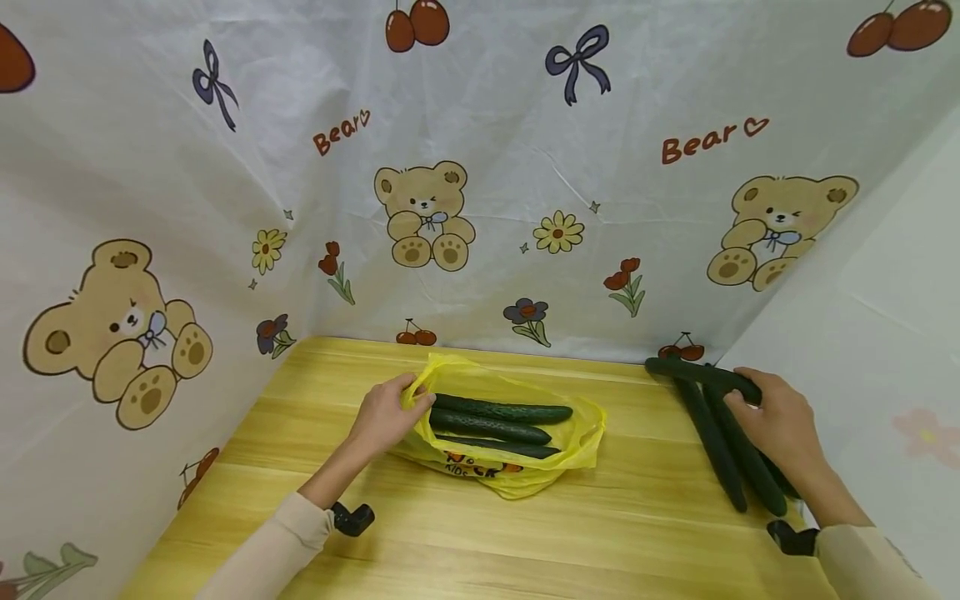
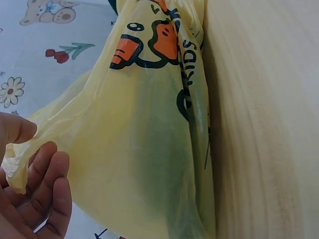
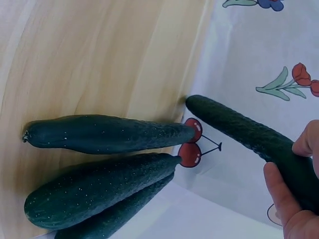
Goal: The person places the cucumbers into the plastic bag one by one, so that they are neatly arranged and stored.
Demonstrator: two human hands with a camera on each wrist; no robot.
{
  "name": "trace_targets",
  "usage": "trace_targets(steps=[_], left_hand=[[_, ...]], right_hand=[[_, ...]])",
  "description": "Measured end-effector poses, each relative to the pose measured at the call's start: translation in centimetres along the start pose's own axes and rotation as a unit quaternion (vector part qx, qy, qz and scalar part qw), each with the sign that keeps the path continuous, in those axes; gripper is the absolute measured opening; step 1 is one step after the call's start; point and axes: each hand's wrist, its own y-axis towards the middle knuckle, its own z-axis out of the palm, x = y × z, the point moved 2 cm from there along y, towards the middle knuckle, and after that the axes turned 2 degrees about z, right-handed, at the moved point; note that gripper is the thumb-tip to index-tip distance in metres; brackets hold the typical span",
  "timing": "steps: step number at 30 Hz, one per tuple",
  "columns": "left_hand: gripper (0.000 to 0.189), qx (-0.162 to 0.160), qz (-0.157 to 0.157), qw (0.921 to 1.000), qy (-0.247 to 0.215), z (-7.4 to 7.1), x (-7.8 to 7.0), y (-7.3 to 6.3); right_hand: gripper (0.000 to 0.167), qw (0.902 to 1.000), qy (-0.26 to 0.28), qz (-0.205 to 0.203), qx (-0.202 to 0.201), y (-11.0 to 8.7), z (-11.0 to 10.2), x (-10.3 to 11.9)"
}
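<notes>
A yellow plastic bag (image 1: 517,483) lies on its side with its mouth open and several dark green cucumbers (image 1: 498,408) inside. My left hand (image 1: 386,412) pinches the bag's rim at its left end; in the left wrist view, thumb and fingers (image 2: 42,184) hold a fold of the film. At the right my right hand (image 1: 780,417) grips one cucumber (image 1: 701,373) near its end, raised above the others. Beneath it, more cucumbers (image 1: 712,442) lie side by side on the table; the right wrist view shows three, including the nearest-to-bag cucumber (image 3: 109,133).
The light wooden table (image 1: 450,550) meets a patterned cloth (image 1: 480,308) with bears and flowers at the back and left. A white panel (image 1: 885,333) stands close beside the right-hand cucumbers. Black wrist mounts (image 1: 352,519) show at both cuffs.
</notes>
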Motion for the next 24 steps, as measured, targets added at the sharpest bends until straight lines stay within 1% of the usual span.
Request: trace_targets(steps=[4, 9, 16, 20, 24], left_hand=[[0.02, -0.007, 0.001, 1.0, 0.005, -0.3, -0.2, 0.5], [0.019, -0.009, 0.005, 0.9999, 0.007, -0.4, -0.4, 1.1], [0.023, -0.002, 0.023, 0.9997, 0.009, -0.4, -0.6, 1.3], [0.024, 0.002, 0.022, 0.9997, 0.009, -0.2, -0.7, 1.4], [0.024, 0.004, 0.018, 0.9998, 0.009, -0.2, -0.7, 1.4]], right_hand=[[0.041, 0.9999, 0.002, -0.016, -0.006, -0.3, -0.6, 0.6], [0.04, 0.999, 0.01, -0.044, -0.001, -0.7, -1.4, 2.0], [0.043, 0.9951, 0.03, -0.094, 0.007, -1.5, -2.3, 5.4], [0.046, 0.9912, 0.026, -0.13, 0.009, -1.8, -2.7, 7.3], [0.049, 0.9871, 0.023, -0.158, 0.0, -2.0, -3.0, 8.5]])
